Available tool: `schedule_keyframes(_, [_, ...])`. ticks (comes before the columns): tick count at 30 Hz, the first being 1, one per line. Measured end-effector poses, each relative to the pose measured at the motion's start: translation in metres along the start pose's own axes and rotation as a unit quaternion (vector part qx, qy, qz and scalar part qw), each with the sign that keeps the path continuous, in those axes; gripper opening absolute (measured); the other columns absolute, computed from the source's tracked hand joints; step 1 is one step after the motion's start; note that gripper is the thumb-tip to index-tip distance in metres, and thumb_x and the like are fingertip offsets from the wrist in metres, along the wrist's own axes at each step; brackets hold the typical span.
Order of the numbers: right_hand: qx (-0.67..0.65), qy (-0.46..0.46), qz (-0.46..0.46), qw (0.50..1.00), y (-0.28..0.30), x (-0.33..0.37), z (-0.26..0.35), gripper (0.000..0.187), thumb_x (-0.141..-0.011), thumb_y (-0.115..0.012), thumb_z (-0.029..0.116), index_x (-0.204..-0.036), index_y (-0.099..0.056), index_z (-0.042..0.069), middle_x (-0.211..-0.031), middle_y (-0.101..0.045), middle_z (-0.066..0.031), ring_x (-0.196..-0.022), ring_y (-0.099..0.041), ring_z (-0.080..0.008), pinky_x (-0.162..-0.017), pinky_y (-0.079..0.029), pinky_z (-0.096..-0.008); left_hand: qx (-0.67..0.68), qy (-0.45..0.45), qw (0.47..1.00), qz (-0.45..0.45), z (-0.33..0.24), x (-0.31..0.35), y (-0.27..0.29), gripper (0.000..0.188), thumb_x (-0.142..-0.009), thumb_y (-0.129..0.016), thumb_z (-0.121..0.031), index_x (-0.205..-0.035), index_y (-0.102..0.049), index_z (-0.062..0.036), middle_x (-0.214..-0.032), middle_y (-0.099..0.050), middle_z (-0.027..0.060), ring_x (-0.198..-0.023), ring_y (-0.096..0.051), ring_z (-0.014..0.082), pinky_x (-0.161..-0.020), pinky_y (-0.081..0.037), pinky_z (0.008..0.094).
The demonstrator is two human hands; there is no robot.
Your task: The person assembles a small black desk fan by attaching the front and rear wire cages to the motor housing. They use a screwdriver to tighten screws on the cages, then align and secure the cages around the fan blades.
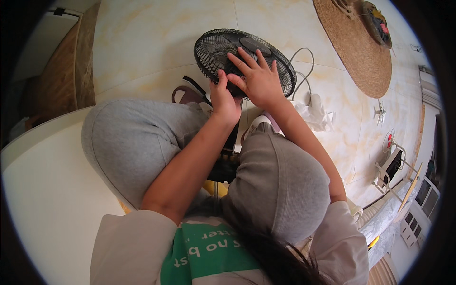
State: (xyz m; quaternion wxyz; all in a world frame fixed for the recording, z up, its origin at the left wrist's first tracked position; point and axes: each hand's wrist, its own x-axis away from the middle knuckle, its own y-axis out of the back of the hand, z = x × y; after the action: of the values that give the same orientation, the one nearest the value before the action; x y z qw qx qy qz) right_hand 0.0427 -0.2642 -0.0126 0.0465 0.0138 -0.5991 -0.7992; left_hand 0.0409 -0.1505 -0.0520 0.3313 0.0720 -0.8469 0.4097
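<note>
Floor [142, 52]: one, pale stone-look tiles with yellowish veining and thin joints. Grey trousers [280, 185]: one pair, worn by the seated person, knees parted. Woven straw rug [363, 61]: one, tan, rounded at its near end, lying to the right and farther off.

Electric fan [221, 53]: one, located ahead of the parted knees, its head between the two hands. The head is round, black and caged in fine wire mesh; it is seen tilted, appearing as an oval. One dark oval badge plate [255, 46] sits on the mesh toward the far side. Part of the centre is covered by the fingers; the condition of the blades cannot be determined.

Hands: two. The right hand [261, 83] is open, its fingers fanned across the mesh. The left hand [224, 99] is at the near rim, left of the right hand; some of its fingers are hidden, so whether it grips the rim cannot be told.

White plastic bag [316, 114]: one, crumpled, on the floor right of the fan. Mauve-brown slipper [186, 95]: one visible left of the left hand, partly hidden. Grey cable [313, 64]: one, looped beside the fan's right edge.
</note>
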Motion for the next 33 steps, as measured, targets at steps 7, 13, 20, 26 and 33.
schedule_keyframes(7, [-0.211,0.029,-0.085,0.973,0.009,0.01,-0.028,0.061,-0.101,-0.05,0.052,-0.152,-0.041,0.021,-0.158,-0.037,-0.0122,-0.145,-0.033,-0.0412,-0.114,-0.028,-0.0633,0.003,-0.005,0.998,0.061,-0.001,-0.01,0.018,0.045,-0.107,-0.039,-0.046,-0.134,-0.045,-0.0091,-0.135,-0.054,0.0118,-0.124,-0.054,0.0296,-0.104,-0.043,0.0533])
schedule_keyframes(13, [-0.689,-0.464,-0.078,0.551,0.011,0.067,-0.056,0.09,-0.095,-0.063,0.053,-0.157,-0.019,0.003,-0.157,-0.028,-0.0261,-0.143,-0.035,-0.0353,-0.111,-0.038,-0.0539,0.006,0.057,0.998,0.031,-0.023,-0.011,0.04,0.067,-0.102,-0.047,-0.056,-0.141,-0.04,-0.002,-0.138,-0.051,0.0165,-0.127,-0.051,0.0351,-0.103,-0.044,0.0584])
schedule_keyframes(20, [-0.851,-0.343,0.053,0.394,-0.006,0.065,-0.064,0.069,-0.09,-0.077,0.036,-0.136,-0.041,-0.002,-0.122,-0.058,-0.0147,-0.111,-0.06,-0.0313,-0.097,-0.052,-0.0562,-0.074,0.046,0.996,0.028,-0.038,0.02,0.016,0.068,-0.104,-0.039,-0.057,-0.139,-0.043,0.0011,-0.143,-0.048,0.0201,-0.134,-0.044,0.0371,-0.112,-0.035,0.0612])
schedule_keyframes(26, [-0.829,-0.388,0.014,0.402,-0.005,0.066,-0.059,0.058,-0.091,-0.075,0.027,-0.128,-0.045,-0.006,-0.112,-0.063,-0.0146,-0.097,-0.067,-0.0285,-0.086,-0.058,-0.0478,-0.127,0.04,0.989,0.063,-0.027,0.026,0.005,0.05,-0.102,-0.055,-0.042,-0.13,-0.052,0.0002,-0.131,-0.058,0.0148,-0.123,-0.055,0.0317,-0.109,-0.042,0.0563])
schedule_keyframes(33, [-0.835,-0.373,0.042,0.402,0.001,0.067,-0.056,0.046,-0.095,-0.07,0.025,-0.124,-0.05,-0.004,-0.112,-0.064,-0.0121,-0.096,-0.064,-0.0252,-0.087,-0.057,-0.0469,-0.16,0.043,0.986,-0.003,-0.024,0.023,0.008,0.037,-0.1,-0.062,-0.027,-0.124,-0.055,0.0,-0.123,-0.062,0.0148,-0.116,-0.06,0.0293,-0.101,-0.051,0.0536])
